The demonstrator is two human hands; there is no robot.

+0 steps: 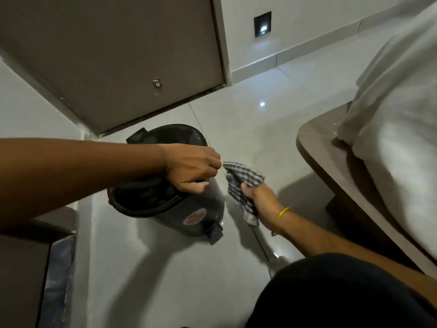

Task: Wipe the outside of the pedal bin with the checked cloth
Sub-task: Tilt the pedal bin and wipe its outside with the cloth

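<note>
A dark pedal bin (196, 216) stands on the pale tiled floor with its lid (175, 137) swung up and back. A round red-and-white sticker and the foot pedal (215, 233) face me. My left hand (191, 168) reaches in from the left and closes over the bin's upper right rim. My right hand (260, 203), a yellow band on its wrist, grips a bunched blue-and-white checked cloth (241, 183) just to the right of the bin. Whether the cloth touches the bin's side is unclear.
A brown door (123, 58) with a stopper stands behind the bin. A wooden bed frame (331, 166) with white bedding (397, 129) fills the right side. Dark furniture (28, 256) sits at the lower left. My dark-clothed knee (331, 297) is at the bottom.
</note>
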